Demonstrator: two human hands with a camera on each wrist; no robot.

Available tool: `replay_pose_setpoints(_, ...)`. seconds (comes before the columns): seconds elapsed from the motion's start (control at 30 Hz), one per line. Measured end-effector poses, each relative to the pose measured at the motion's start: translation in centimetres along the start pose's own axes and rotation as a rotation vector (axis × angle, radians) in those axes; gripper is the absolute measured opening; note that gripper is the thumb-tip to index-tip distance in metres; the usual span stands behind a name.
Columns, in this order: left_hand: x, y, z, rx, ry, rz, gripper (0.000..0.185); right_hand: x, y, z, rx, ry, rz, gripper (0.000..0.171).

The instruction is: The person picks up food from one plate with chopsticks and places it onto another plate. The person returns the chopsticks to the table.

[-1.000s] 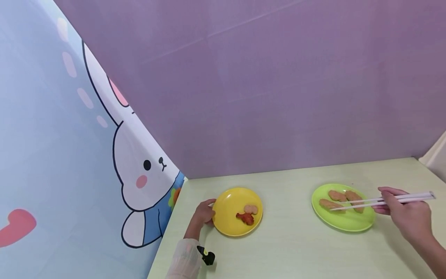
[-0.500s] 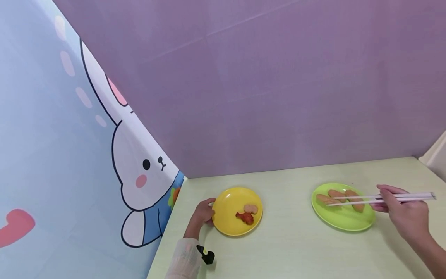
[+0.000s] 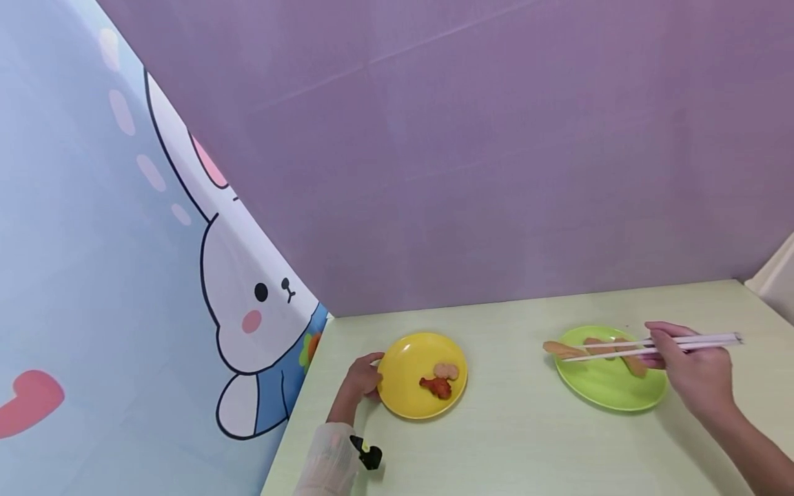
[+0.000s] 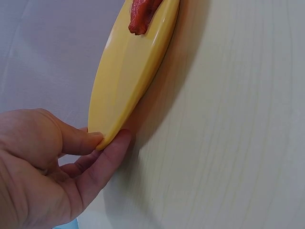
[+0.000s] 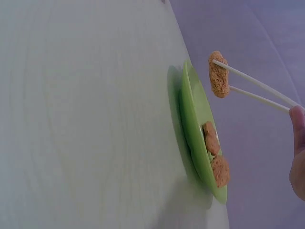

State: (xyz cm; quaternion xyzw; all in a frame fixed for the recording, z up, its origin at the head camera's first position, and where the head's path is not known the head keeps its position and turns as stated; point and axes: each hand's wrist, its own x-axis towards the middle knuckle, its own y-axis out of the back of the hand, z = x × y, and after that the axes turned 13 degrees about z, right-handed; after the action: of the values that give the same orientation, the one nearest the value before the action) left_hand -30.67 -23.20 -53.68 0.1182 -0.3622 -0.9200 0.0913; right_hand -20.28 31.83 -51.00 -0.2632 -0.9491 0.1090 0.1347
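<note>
A pale green table (image 3: pixel 527 448) fills the lower part of the head view, closed in at the back by a purple wall (image 3: pixel 465 158) and on the left by a light blue cloth printed with a cartoon rabbit (image 3: pixel 248 310). Two plates rest on the table, well apart: a yellow plate (image 3: pixel 403 368) toward the left and a green plate (image 3: pixel 611 393) toward the right. The person's left hand (image 3: pixel 362 382) holds the yellow plate at its left rim; the left wrist view shows the thumb on top of the rim and a finger curled beneath it, pinching the edge, with the plate lying flat on the table. On the yellow plate lie a red piece of food (image 3: pixel 438 387) and a pale round piece (image 3: pixel 446 371), just beside each other. The right hand (image 3: pixel 695 375) is curled around a pair of white chopsticks (image 3: pixel 657 346), which reach leftward over the green plate. Their tips are closed on a breaded nugget (image 3: pixel 561 349), gripped between the two sticks and lifted clear of the plate, hanging above its left rim; the right wrist view shows the nugget in the air, apart from the plate's surface. Two more breaded nuggets (image 5: pixel 214 155) lie on the green plate, close together. A pale sleeve (image 3: pixel 329 461) covers the left forearm, and a small black clip-like object (image 3: pixel 367 455) sits at that wrist.
</note>
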Motion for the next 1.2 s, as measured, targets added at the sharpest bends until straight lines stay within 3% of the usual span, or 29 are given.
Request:
replay_pose_setpoints(0.13,-0.1,0.0,0.0,0.002,0.000,-0.001,0.064,-0.1,-0.9,0.1,-0.035,0.008,-0.005,0.026)
replay_pose_setpoints(0.43,0.1,-0.2,-0.2,0.005,-0.001,-0.003,0.066,-0.6,-2.8,0.7,0.002,-0.026,-0.028,0.023)
replay_pose_setpoints(0.7,0.3,-0.3,-0.2,-0.008,0.019,0.000,0.067,-0.8,-4.7,1.2,0.097,-0.026,-0.079,0.025)
replay_pose_setpoints(1.2,0.1,-0.2,-0.3,-0.006,0.000,-0.001,0.066,-2.2,-8.7,2.3,0.100,-0.031,-0.047,0.014)
